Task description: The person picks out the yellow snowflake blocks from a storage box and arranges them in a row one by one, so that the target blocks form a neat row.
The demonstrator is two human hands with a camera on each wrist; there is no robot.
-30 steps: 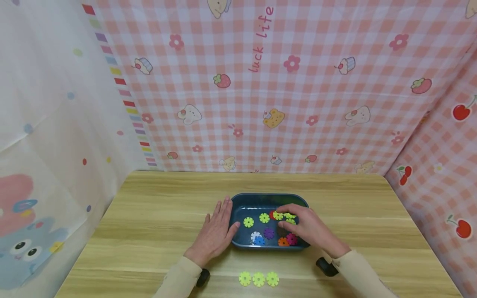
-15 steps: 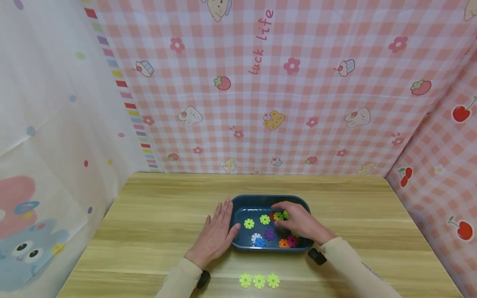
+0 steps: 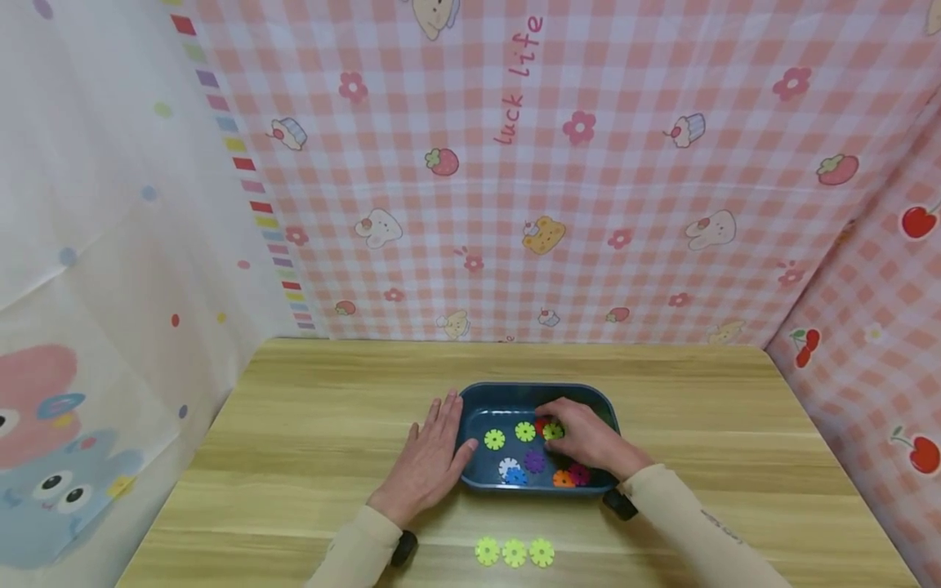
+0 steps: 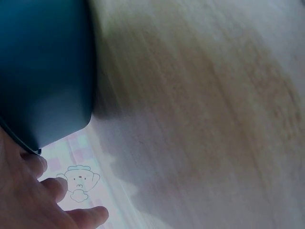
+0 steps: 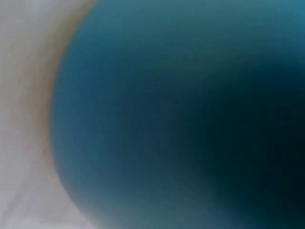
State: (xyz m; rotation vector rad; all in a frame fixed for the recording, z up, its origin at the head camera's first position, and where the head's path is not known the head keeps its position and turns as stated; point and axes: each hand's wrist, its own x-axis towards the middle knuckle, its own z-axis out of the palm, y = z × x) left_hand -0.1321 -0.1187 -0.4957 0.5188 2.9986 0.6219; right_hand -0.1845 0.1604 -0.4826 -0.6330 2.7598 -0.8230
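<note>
In the head view, a dark blue tray (image 3: 540, 394) holds several notched plastic snowflake discs. My left hand (image 3: 421, 465) lies flat along the tray's left side, fingers straight, thumb over the rim; in the left wrist view its fingers (image 4: 88, 217) show beside the tray wall (image 4: 47, 71). My right hand (image 3: 588, 437) reaches into the tray's right half. Its thumb and index finger are apart around a yellow-green disc (image 3: 553, 431), which overlaps a red disc (image 3: 541, 426). No pinch shows; its other fingertips are hidden. The right wrist view shows only the blurred tray wall (image 5: 143, 119).
Yellow-green discs (image 3: 494, 439) lie left in the tray. White (image 3: 508, 467), blue (image 3: 516, 476), purple (image 3: 535, 461), orange (image 3: 563, 478) and magenta (image 3: 579, 474) discs lie nearer its front. Three yellow-green discs (image 3: 515, 553) form a row on the wooden table (image 3: 353, 367).
My right hand has shifted slightly left and deeper into the tray, covering yellow-green discs on the right that showed before. The left hand stays at the tray's side.
</note>
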